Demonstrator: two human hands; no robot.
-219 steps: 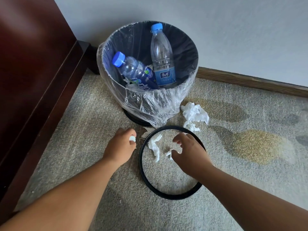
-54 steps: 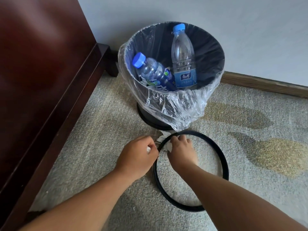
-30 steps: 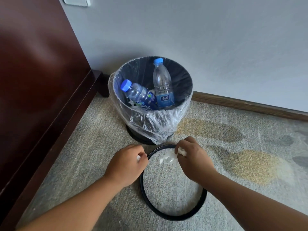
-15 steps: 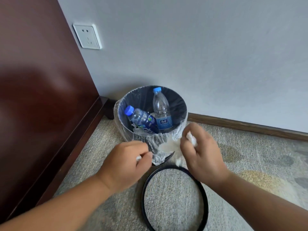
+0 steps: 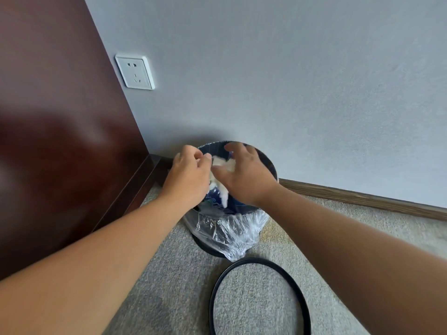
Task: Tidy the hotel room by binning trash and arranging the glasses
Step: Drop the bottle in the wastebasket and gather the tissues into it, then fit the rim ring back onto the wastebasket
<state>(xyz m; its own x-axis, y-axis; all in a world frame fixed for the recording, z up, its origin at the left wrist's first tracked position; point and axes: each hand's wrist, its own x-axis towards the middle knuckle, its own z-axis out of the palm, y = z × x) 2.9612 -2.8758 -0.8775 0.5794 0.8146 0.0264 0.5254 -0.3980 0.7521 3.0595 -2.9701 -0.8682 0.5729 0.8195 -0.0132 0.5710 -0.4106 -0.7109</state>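
Overhanging one bin (image 5: 229,232), perhaps one tissue (image 5: 223,163)

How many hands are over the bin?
2. The left hand is over the left rim of the bin, and the right hand is over its middle, with tissue between them. Neither is hidden.

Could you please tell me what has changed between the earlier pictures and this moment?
Both hands lifted the tissue off the carpet to above the bin. The right hand has spread its fingers, with the tissue falling beneath it; the left hand stays curled. No tissue remains on the visible carpet. The bin and the black ring stayed put.
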